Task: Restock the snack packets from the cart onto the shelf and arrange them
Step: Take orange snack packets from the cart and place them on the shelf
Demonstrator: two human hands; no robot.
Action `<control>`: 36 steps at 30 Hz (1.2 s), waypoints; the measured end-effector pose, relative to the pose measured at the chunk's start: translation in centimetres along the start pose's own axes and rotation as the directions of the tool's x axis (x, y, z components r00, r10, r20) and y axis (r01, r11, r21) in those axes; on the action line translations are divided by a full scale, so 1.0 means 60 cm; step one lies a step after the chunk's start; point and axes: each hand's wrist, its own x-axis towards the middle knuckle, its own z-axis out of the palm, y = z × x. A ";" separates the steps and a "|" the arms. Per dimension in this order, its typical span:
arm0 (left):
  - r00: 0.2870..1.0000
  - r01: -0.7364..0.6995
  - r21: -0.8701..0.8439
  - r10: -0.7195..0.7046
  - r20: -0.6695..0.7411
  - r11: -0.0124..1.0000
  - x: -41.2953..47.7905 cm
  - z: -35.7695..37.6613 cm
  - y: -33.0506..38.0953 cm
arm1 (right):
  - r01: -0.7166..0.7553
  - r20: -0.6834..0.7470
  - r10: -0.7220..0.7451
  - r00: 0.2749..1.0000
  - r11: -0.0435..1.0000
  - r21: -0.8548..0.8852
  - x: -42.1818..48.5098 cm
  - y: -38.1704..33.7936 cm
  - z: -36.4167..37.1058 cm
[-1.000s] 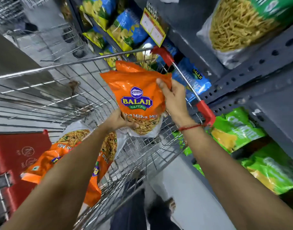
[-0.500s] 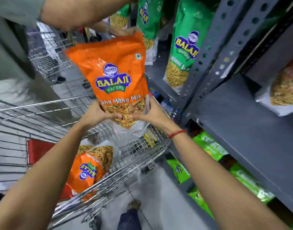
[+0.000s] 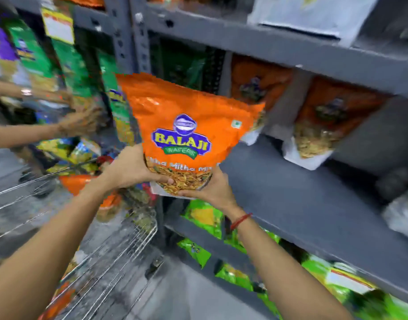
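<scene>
I hold an orange Balaji snack packet (image 3: 186, 125) upright with both hands, at the front left corner of the grey shelf (image 3: 290, 199). My left hand (image 3: 131, 167) grips its lower left side. My right hand (image 3: 212, 188) cups its bottom edge from below. Further back on the same shelf stand two more orange packets (image 3: 332, 116), partly blurred. The wire cart (image 3: 110, 250) is at the lower left, with another orange packet (image 3: 82, 183) lying in it behind my left forearm.
Another person's hands (image 3: 82, 121) reach among green packets (image 3: 76, 65) on the left shelving bay. Green packets (image 3: 205, 215) fill the shelf below. A grey upright post (image 3: 138, 42) divides the two bays. The view is motion-blurred.
The packet has moved up and right, from above the cart to the shelf's front edge. My view has swung toward the shelf. Both hands have kept their hold low on the packet.
</scene>
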 end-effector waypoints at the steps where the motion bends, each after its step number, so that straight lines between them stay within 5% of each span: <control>1: 0.999 -0.037 0.036 0.036 0.011 0.999 0.026 0.018 0.021 | -0.016 -0.054 0.014 0.998 1.000 -0.027 0.000 0.009 -0.029; 3: 0.997 -0.076 0.032 0.076 0.027 0.997 0.071 0.053 0.063 | -0.056 -0.164 0.045 0.985 0.997 -0.062 0.003 0.029 -0.083; 6: 0.988 -0.089 -0.220 0.114 0.103 0.971 0.131 0.108 0.097 | -0.107 -0.286 0.088 0.954 0.993 -0.050 0.013 0.054 -0.156; 8: 0.977 -0.100 -0.195 0.134 0.168 0.976 0.165 0.153 0.096 | -0.138 -0.329 0.123 0.936 0.990 -0.024 0.022 0.072 -0.193; 16: 0.958 0.115 -0.322 -0.019 0.285 0.940 0.248 0.310 0.036 | -0.259 -0.289 0.245 0.926 0.966 -0.011 0.065 0.173 -0.244; 31: 0.963 0.162 -0.407 -0.053 0.265 0.899 0.306 0.321 0.017 | -0.284 -0.307 0.275 0.911 0.959 0.016 0.110 0.180 -0.241; 33: 0.980 0.177 -0.468 -0.109 0.168 0.866 0.278 0.319 0.024 | -0.238 -0.429 0.234 0.872 0.970 0.045 0.094 0.175 -0.226; 36: 0.986 0.122 -0.494 -0.161 -0.037 0.861 0.222 0.299 0.025 | -0.178 -0.703 0.221 0.676 0.975 0.135 0.052 0.156 -0.182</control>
